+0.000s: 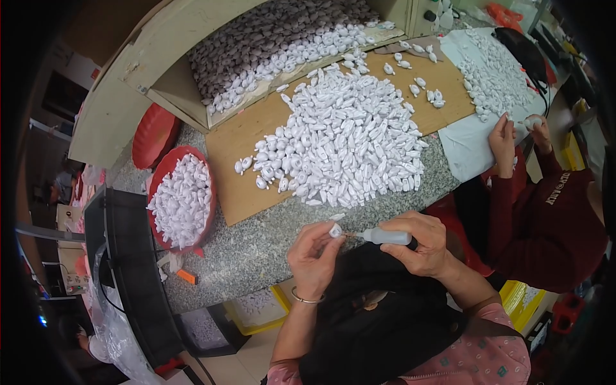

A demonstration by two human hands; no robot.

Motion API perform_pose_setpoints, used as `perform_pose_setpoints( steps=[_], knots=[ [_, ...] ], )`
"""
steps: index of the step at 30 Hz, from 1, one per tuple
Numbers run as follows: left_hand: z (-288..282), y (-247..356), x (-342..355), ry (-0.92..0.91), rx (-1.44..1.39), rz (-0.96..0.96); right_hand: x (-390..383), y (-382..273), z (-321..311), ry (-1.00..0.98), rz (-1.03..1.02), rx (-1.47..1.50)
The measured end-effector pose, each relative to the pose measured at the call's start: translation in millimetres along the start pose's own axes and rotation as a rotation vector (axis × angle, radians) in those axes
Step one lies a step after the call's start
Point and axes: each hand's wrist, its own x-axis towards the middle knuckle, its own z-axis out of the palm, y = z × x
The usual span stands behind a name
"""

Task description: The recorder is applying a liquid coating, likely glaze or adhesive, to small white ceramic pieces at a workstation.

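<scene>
My left hand (312,256) pinches a small white plastic piece (335,231) above the speckled counter's front edge. A slim white piece (337,217) lies just beyond my fingertips. My right hand (417,244) grips a small translucent squeeze bottle (387,236), held sideways with its thin nozzle at or very near the piece in my left hand. Beyond my hands a big pile of white pieces (356,138), some round and others elongated, lies on cardboard (228,202). To the left, a red bowl (207,218) holds more white pieces.
An open wooden bin (102,128) stands behind. An empty red dish (147,141), black housing (128,269) and orange object (186,276) are left. A co-worker (545,224) at right holds small pieces over a white cloth (459,157). Yellow trays (279,301) sit below.
</scene>
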Motion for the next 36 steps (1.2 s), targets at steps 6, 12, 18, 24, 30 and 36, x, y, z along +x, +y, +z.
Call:
perform_pose_setpoints(
  steps=[6,12,18,24,30,36],
  knots=[
    [0,2,1,-0.024,0.011,-0.009,-1,3,0,0.015,0.002,-0.006],
    [-9,-1,1,0.032,-0.015,-0.059,-10,3,-4,0.029,0.017,0.023],
    [-19,-2,0,0.027,-0.142,-0.196,-23,3,2,0.15,0.455,0.442],
    [-20,0,-2,-0.001,-0.125,-0.107,-5,-8,12,0.05,0.13,0.129],
    [-24,4,-4,0.006,-0.126,-0.089,4,-15,23,-0.007,0.019,0.02],
    [-26,7,-5,0.004,-0.127,-0.116,4,-13,24,-0.005,0.002,0.002]
  ],
)
